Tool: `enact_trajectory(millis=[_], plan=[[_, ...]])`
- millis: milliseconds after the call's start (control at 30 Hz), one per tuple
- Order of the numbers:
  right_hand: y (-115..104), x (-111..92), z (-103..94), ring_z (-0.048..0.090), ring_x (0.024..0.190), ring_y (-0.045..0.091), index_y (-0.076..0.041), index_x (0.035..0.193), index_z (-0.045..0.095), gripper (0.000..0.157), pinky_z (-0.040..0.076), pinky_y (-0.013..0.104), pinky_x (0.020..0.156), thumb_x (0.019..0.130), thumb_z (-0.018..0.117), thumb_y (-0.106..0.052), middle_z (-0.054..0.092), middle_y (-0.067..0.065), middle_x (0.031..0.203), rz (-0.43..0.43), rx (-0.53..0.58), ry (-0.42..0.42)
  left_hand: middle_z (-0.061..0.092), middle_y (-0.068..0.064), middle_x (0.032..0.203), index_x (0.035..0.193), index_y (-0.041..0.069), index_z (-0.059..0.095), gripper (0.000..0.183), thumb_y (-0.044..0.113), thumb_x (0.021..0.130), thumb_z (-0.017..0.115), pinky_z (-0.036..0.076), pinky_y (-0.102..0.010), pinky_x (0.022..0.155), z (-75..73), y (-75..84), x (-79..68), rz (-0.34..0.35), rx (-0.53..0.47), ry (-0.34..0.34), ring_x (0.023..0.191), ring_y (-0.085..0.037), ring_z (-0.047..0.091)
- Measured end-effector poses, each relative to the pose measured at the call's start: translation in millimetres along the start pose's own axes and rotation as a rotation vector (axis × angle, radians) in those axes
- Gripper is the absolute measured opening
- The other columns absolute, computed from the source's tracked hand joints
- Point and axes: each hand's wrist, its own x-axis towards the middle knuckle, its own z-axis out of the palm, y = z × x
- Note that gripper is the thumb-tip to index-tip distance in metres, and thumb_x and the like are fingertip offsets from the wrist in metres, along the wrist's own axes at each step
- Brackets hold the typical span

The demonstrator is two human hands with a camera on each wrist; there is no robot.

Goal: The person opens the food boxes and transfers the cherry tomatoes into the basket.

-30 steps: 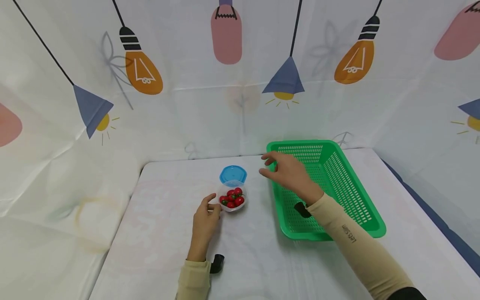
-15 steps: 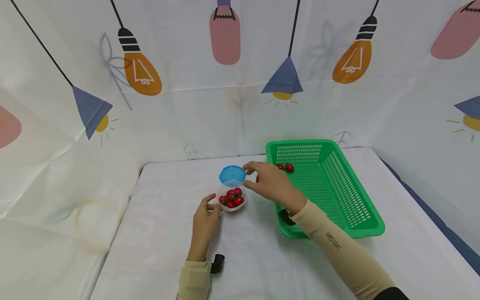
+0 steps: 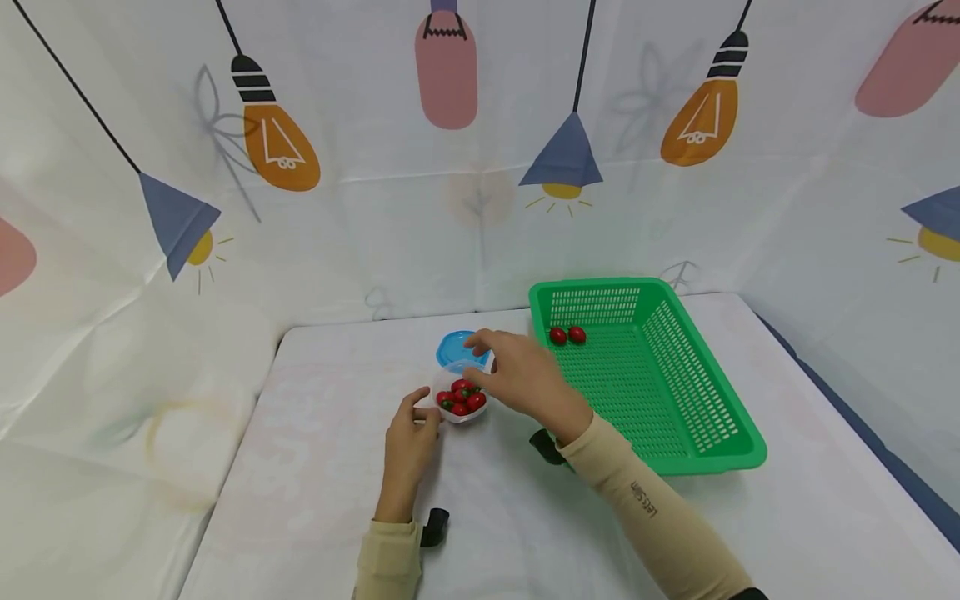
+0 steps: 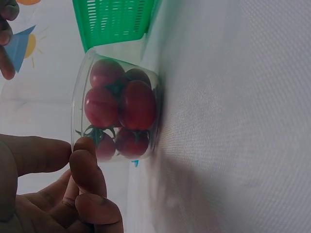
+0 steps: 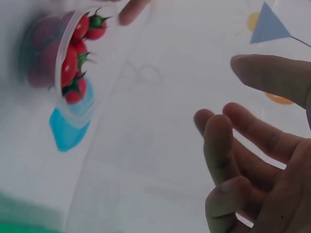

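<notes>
you have your left hand (image 3: 408,446) at the near-left side of the clear tub (image 4: 80,92), thumb and a bent finger pinching its rim. probably to steady it: light plastic, likely to skid. the grip sits low and to one side, which leaves the mouth free from above.

the tub stands upright on the white cloth (image 3: 330,433), uncovered, with red tomatoes (image 3: 460,397) heaped inside, green stems on some. the blue lid (image 3: 453,346) lies just beyond it, perhaps set there to be out of the way; you can't tell from here whether it is joined to the tub.

your right hand (image 3: 525,375) holds nothing: fingers loosely bent, thumb apart. it hangs over the lid and the tub's far edge. the tomatoes are below and a little nearer you, not touched by it.

green basket (image 3: 693,375) to the right of the tub, apart but near, which seems to suit your right arm. two tomatoes (image 3: 577,334) sit side by side in its far left corner.
</notes>
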Motion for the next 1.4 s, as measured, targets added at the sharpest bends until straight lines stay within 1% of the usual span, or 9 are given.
enact_trajectory(millis=[133, 267, 500, 600, 767, 867, 967, 1167, 1400], plan=[[-5.8, -4.9, 3.6, 0.060, 0.077, 0.009, -0.020, 0.124, 0.068, 0.037, 0.048, 0.026, 0.057, 0.092, 0.074, -0.037, 0.072, -0.004, 0.109, 0.007, 0.013, 0.025, 0.072, -0.006, 0.092, 0.138, 0.008, 0.059, 0.040, 0.015, 0.098, 0.058, 0.050, -0.034, 0.071, 0.5, -0.2, 0.9, -0.003, 0.005, 0.000, 0.070, -0.017, 0.067], [-10.2, -10.3, 9.4, 0.058, 0.074, 0.007, -0.017, 0.124, 0.068, 0.038, 0.048, 0.025, 0.057, 0.092, 0.075, -0.036, 0.070, -0.005, 0.108, -0.014, 0.037, 0.057, 0.072, -0.006, 0.092, 0.138, 0.009, 0.059, 0.040, 0.016, 0.098, 0.058, 0.051, -0.034, 0.072, 0.5, 0.8, 0.9, -0.014, 0.010, 0.005, 0.070, -0.016, 0.066], [-12.2, -21.4, 27.1, 0.055, 0.071, 0.006, -0.018, 0.126, 0.067, 0.038, 0.049, 0.025, 0.058, 0.091, 0.076, -0.031, 0.070, -0.006, 0.113, -0.020, 0.161, 0.143, 0.072, -0.007, 0.094, 0.138, 0.009, 0.059, 0.041, 0.018, 0.098, 0.058, 0.052, -0.036, 0.073, 0.3, 2.8, 0.9, -0.020, 0.007, -0.003, 0.071, -0.017, 0.067], [-11.4, -24.0, 36.4, 0.055, 0.071, 0.007, -0.017, 0.127, 0.067, 0.038, 0.049, 0.025, 0.058, 0.092, 0.075, -0.029, 0.069, -0.006, 0.108, -0.009, 0.178, 0.156, 0.072, -0.006, 0.094, 0.138, 0.010, 0.059, 0.041, 0.018, 0.097, 0.058, 0.051, -0.035, 0.072, -0.3, 3.3, 0.9, -0.017, 0.006, -0.001, 0.071, -0.015, 0.067], [-7.6, -27.0, 52.6, 0.058, 0.075, 0.010, -0.017, 0.128, 0.068, 0.039, 0.050, 0.027, 0.063, 0.092, 0.075, -0.030, 0.068, -0.002, 0.102, 0.042, 0.124, 0.136, 0.073, -0.005, 0.093, 0.138, 0.010, 0.059, 0.042, 0.016, 0.097, 0.058, 0.050, -0.034, 0.072, -1.9, 2.2, 0.3, -0.003, 0.000, -0.009, 0.071, -0.016, 0.067], [-3.9, -27.5, 61.3, 0.061, 0.080, 0.013, -0.016, 0.124, 0.069, 0.037, 0.052, 0.028, 0.065, 0.091, 0.075, -0.030, 0.071, 0.004, 0.108, 0.055, 0.088, 0.132, 0.073, -0.006, 0.093, 0.138, 0.010, 0.059, 0.041, 0.015, 0.098, 0.059, 0.050, -0.034, 0.071, -1.9, 1.9, 0.3, -0.003, -0.004, -0.011, 0.071, -0.017, 0.067], [-0.1, -26.6, 68.1, 0.064, 0.081, 0.015, -0.013, 0.122, 0.069, 0.035, 0.053, 0.029, 0.064, 0.091, 0.076, -0.028, 0.071, 0.007, 0.107, 0.071, 0.069, 0.125, 0.073, -0.006, 0.093, 0.138, 0.009, 0.059, 0.041, 0.014, 0.098, 0.059, 0.049, -0.034, 0.070, -2.1, 2.3, 0.3, 0.004, -0.004, -0.010, 0.070, -0.016, 0.066], [6.5, -24.3, 76.2, 0.065, 0.077, 0.013, -0.012, 0.119, 0.072, 0.033, 0.051, 0.030, 0.060, 0.089, 0.076, -0.026, 0.070, 0.004, 0.099, 0.111, 0.032, 0.109, 0.074, -0.005, 0.092, 0.138, 0.008, 0.058, 0.041, 0.014, 0.097, 0.058, 0.049, -0.034, 0.069, -2.4, 3.4, -0.8, 0.014, 0.013, -0.008, 0.068, -0.012, 0.065], [11.8, -20.7, 81.9, 0.063, 0.070, 0.013, -0.013, 0.114, 0.073, 0.034, 0.050, 0.030, 0.058, 0.087, 0.080, -0.032, 0.068, 0.001, 0.091, 0.139, -0.078, 0.103, 0.073, -0.005, 0.091, 0.138, 0.009, 0.059, 0.041, 0.014, 0.097, 0.058, 0.050, -0.035, 0.070, -1.4, 3.1, -1.4, 0.014, 0.008, -0.005, 0.070, -0.014, 0.066]])
